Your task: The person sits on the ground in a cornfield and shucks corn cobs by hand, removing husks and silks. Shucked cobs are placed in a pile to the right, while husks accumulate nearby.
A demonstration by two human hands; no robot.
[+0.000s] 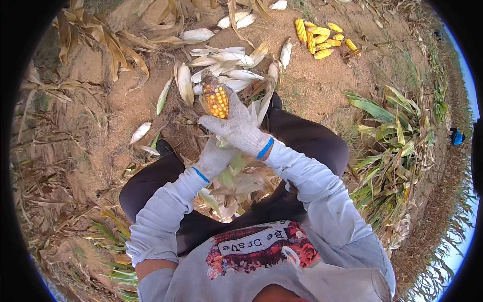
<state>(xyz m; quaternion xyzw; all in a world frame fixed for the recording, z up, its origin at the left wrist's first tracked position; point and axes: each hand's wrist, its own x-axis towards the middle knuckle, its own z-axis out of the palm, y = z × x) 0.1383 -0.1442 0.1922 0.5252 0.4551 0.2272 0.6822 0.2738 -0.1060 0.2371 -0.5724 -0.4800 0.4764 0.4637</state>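
Note:
My right hand (239,126), in a knitted glove with a blue cuff edge, holds an ear of corn (216,101) with yellow-orange kernels bared and dark silk at its tip. Just below it, my left hand (215,156), gloved the same way, is closed around the lower part of the ear or its husk; its fingers are partly hidden. Pale green husk leaves (230,173) hang beneath the hands. Beyond them lies a pile of corn ears in dry whitish husks (234,60). Husked yellow ears (320,37) form a small heap at the upper right.
Loose husks (245,187) lie between my bent legs. Single husked-over ears (140,133) rest on the brown soil at the left. Dry corn leaves (109,41) lie at the upper left, and cut green and dry stalks (392,143) are heaped at the right.

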